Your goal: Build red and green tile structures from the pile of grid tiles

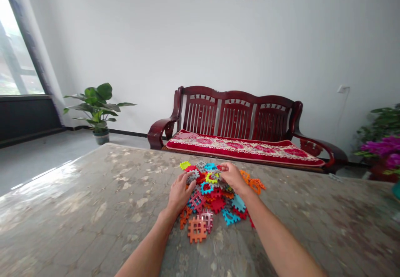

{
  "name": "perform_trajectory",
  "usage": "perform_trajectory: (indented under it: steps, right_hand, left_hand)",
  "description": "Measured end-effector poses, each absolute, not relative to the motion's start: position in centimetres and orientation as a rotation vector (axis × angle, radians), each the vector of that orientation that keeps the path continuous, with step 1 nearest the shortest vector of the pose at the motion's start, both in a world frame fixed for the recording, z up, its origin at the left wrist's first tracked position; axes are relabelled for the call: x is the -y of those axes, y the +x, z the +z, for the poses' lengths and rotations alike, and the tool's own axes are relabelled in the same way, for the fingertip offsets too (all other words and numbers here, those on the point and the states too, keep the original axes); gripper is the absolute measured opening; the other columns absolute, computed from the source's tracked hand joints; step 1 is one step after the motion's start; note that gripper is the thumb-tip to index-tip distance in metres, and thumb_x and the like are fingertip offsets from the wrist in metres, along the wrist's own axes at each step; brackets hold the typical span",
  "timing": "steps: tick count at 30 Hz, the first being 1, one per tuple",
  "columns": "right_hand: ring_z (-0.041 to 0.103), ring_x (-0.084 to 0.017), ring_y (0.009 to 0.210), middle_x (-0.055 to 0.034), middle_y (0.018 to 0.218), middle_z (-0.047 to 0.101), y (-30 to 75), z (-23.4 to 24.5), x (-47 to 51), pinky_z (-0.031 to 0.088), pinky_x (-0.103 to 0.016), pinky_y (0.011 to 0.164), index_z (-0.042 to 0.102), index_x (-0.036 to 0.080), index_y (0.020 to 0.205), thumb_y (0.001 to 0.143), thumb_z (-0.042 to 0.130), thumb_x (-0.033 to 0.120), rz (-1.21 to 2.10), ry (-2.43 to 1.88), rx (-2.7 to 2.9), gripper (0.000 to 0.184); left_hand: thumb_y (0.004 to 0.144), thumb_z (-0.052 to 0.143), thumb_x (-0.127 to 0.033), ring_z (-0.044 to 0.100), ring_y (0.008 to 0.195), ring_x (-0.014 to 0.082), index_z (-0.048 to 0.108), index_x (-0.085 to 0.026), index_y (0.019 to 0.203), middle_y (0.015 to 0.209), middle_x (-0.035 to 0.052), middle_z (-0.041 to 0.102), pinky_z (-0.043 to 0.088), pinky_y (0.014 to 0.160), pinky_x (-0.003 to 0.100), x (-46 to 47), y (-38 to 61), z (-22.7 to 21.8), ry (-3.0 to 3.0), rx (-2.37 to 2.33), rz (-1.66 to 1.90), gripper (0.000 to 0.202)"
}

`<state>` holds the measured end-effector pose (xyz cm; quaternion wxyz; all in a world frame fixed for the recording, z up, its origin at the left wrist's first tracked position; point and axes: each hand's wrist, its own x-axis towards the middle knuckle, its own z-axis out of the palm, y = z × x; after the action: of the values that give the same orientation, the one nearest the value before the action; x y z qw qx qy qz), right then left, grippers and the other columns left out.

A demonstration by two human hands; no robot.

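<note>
A heap of colourful plastic interlocking tiles with notched edges lies on the table in front of me. My left hand [179, 192] rests at the heap's left side, thumb and fingers apart, beside a grey interlocking tile [193, 176]. Over the right back of the heap, my right hand [231, 177] has its fingers curled toward the thumb; whatever is between them is too small to tell. Between the hands lie a yellow-green tile [212, 177] and a blue ring-shaped tile [206, 188]. Nearest to me is an orange lattice tile [197, 230], against a pink lattice tile [206, 218].
A patterned grey-brown cloth covers the table [125, 210]. Orange tiles [255, 185] spread at the heap's right. Behind the table stands a dark red wooden bench [236, 116] with a red cushion [231, 144]. Potted plants [99, 106] flank the room.
</note>
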<state>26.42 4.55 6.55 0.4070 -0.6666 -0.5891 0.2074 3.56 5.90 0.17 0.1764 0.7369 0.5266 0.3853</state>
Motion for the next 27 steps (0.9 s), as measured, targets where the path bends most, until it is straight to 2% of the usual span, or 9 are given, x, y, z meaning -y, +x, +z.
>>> perform_trajectory:
  steps: [3, 7, 11, 13, 16, 19, 24, 27]
  right_hand:
    - [0.062, -0.021, 0.108, -0.0083, 0.117, 0.067, 26.2, 6.5, -2.7, 0.048, -0.033, 0.095, 0.062, 0.018, 0.115, 0.067, 0.055, 0.011, 0.458, -1.684, 1.512, 0.049]
    - [0.052, -0.025, 0.124, -0.0074, 0.132, 0.061, 25.6, 6.9, 0.7, 0.036, -0.040, 0.110, 0.061, 0.023, 0.126, 0.067, 0.060, 0.016, 0.218, -1.647, 1.835, 0.059]
    - [0.029, -0.031, 0.143, -0.0032, 0.155, 0.039, 25.1, 6.9, 2.1, 0.022, -0.050, 0.117, 0.051, 0.032, 0.140, 0.064, 0.067, 0.020, 0.157, -1.689, 2.125, 0.078]
    - [0.025, -0.032, 0.145, -0.0046, 0.159, 0.032, 25.0, 6.8, 1.7, 0.021, -0.051, 0.118, 0.046, 0.031, 0.144, 0.064, 0.068, 0.022, 0.167, -1.701, 2.218, 0.083]
    - [0.036, -0.031, 0.139, -0.0074, 0.156, 0.037, 24.9, 6.9, 1.0, 0.028, -0.047, 0.115, 0.047, 0.028, 0.143, 0.067, 0.068, 0.024, 0.144, -1.658, 2.316, 0.079]
    - [0.046, -0.029, 0.130, -0.0072, 0.147, 0.048, 24.9, 7.0, 0.6, 0.035, -0.043, 0.111, 0.054, 0.026, 0.136, 0.072, 0.064, 0.021, 0.015, -1.610, 2.351, 0.065]
    - [0.056, -0.022, 0.118, -0.0081, 0.129, 0.061, 25.2, 6.1, 0.5, 0.042, -0.033, 0.104, 0.060, 0.022, 0.126, 0.083, 0.049, 0.011, -0.173, -1.577, 2.260, 0.045]
    - [0.061, -0.021, 0.109, -0.0089, 0.117, 0.066, 25.5, 5.6, 0.2, 0.046, -0.031, 0.096, 0.064, 0.021, 0.116, 0.086, 0.047, 0.012, -0.176, -1.634, 2.129, 0.035]
  left_hand:
    - [0.089, 0.052, -0.043, 0.050, 0.131, 0.0261, 0.060, -0.028, 0.128, 0.139, 0.0081, 0.057, 0.037, 0.110, 0.045, -5.5, 3.7, 0.5, 2.124, -1.459, 1.083, 0.043]
    - [0.087, 0.055, -0.046, 0.047, 0.134, 0.0272, 0.059, -0.029, 0.130, 0.142, 0.0076, 0.053, 0.035, 0.112, 0.047, -5.2, 3.8, 0.8, 2.156, -1.476, 1.048, 0.046]
    - [0.087, 0.055, -0.047, 0.046, 0.134, 0.0278, 0.057, -0.029, 0.132, 0.143, 0.0087, 0.053, 0.035, 0.111, 0.047, -5.2, 3.9, 0.7, 2.172, -1.494, 1.005, 0.048]
    - [0.087, 0.055, -0.048, 0.047, 0.134, 0.0278, 0.057, -0.030, 0.133, 0.143, 0.0084, 0.052, 0.034, 0.111, 0.047, -5.2, 3.8, 0.6, 2.190, -1.497, 0.985, 0.050]
    - [0.086, 0.056, -0.049, 0.047, 0.134, 0.0283, 0.056, -0.031, 0.134, 0.145, 0.0086, 0.051, 0.034, 0.111, 0.047, -5.2, 3.8, 0.5, 2.215, -1.488, 0.947, 0.051]
    - [0.086, 0.056, -0.048, 0.045, 0.135, 0.0285, 0.055, -0.030, 0.135, 0.146, 0.0088, 0.050, 0.033, 0.111, 0.047, -5.2, 3.8, 0.5, 2.227, -1.482, 0.920, 0.052]
    - [0.088, 0.054, -0.045, 0.046, 0.134, 0.0275, 0.054, -0.029, 0.135, 0.146, 0.0091, 0.049, 0.033, 0.111, 0.047, -5.0, 3.9, 0.8, 2.225, -1.503, 0.893, 0.050]
    - [0.087, 0.056, -0.043, 0.045, 0.136, 0.0266, 0.054, -0.028, 0.135, 0.147, 0.0092, 0.049, 0.033, 0.111, 0.046, -5.0, 3.9, 0.9, 2.234, -1.509, 0.882, 0.050]
